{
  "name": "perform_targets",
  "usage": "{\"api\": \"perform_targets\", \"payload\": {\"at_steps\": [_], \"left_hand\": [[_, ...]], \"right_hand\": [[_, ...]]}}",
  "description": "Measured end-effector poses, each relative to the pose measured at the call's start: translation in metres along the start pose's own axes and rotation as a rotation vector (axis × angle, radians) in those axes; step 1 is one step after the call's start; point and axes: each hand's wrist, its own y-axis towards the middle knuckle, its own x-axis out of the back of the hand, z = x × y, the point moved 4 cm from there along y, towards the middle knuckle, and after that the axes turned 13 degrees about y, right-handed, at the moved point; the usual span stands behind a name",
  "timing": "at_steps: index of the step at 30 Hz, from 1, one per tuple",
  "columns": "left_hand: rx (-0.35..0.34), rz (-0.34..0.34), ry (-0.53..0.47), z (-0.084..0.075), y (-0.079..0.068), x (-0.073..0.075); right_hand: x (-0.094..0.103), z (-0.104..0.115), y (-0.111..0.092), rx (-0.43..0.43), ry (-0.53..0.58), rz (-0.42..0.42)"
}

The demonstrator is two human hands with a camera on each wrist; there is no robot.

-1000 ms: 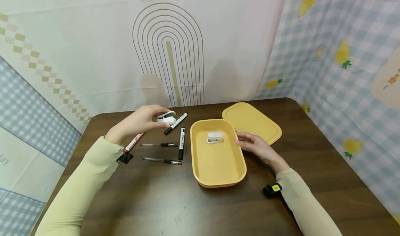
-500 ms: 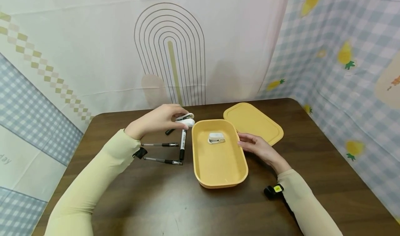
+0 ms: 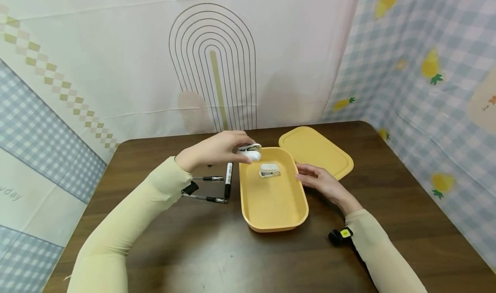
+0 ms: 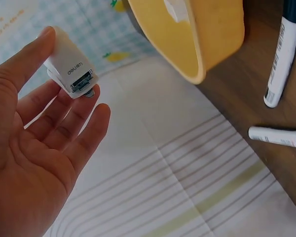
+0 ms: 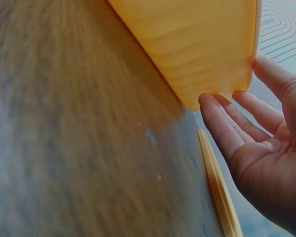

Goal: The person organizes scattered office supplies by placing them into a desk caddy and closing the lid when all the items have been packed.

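Observation:
My left hand (image 3: 215, 150) pinches a small white stapler (image 4: 71, 64) between thumb and fingertips, above the far left rim of a yellow rectangular box (image 3: 275, 204). Its staple mouth and some dark lettering show in the left wrist view. A second white stapler (image 3: 269, 170) lies inside the box, toward the far end. On the box's right side, my right hand (image 3: 323, 183) rests its fingertips against the outer wall. In the right wrist view those fingers (image 5: 217, 121) are fairly straight, with the thumb at the rim.
A flat yellow lid (image 3: 315, 153) lies right behind the box. Left of it are a black-capped white marker (image 3: 229, 174) and two black-gripped pens (image 3: 213, 178), partly hidden by the left arm. Another white marker (image 4: 274, 136) shows in the left wrist view. A cloth hangs behind the table.
My left hand has carried the stapler rightward, from over the markers to the box's far left rim. The right hand has stayed against the box.

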Motion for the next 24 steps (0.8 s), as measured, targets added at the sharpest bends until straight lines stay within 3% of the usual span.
{"api": "perform_targets", "payload": {"at_steps": [10, 19, 24], "left_hand": [[-0.050, 0.063, 0.015, -0.018, 0.017, -0.015], [-0.034, 0.155, -0.007, -0.027, 0.027, -0.040], [-0.062, 0.186, 0.011, -0.030, 0.033, -0.055]], "right_hand": [[0.002, 0.000, -0.001, -0.009, 0.000, -0.010], [0.002, 0.001, 0.001, 0.004, 0.000, -0.003], [0.001, 0.001, -0.001, 0.004, 0.006, 0.001]]}}
